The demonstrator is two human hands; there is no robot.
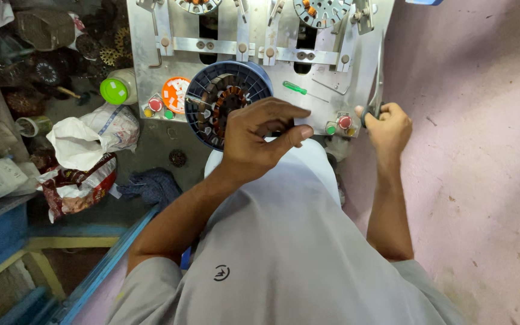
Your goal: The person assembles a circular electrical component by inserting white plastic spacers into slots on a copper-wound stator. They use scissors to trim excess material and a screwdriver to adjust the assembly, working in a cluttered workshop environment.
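ok so my left hand [254,135] is resting on the near edge of the round blue stator holder [227,102] with the copper windings, fingers curled loosely over its rim, not really clamped. It sits mid-panel on the metal machine plate [326,90]. My right hand [388,127] is wrapped tight around the scissors [375,90] at the plate's right edge. A green screwdriver [296,88] lies just right of the holder

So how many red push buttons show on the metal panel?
2. One red button sits left of the round stator that the left hand touches; the other sits beside the right hand. The hands may hide more.
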